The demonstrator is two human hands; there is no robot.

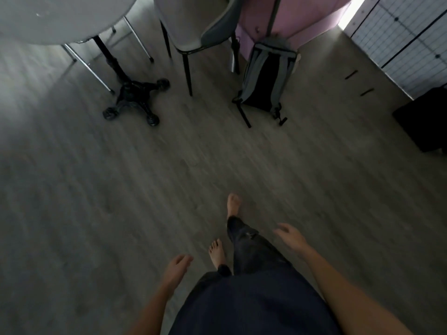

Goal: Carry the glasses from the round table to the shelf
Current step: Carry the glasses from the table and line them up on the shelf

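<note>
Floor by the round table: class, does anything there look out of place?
A grey and black backpack lies on the floor against a chair, straps trailing. Both hands are empty.

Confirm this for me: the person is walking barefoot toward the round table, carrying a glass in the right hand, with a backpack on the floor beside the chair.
One detail is wrong. The head view shows the right hand empty and open, as is the left hand; no glass is visible. The rest holds: bare feet, round table ahead, backpack on the floor beside the chair.
</note>
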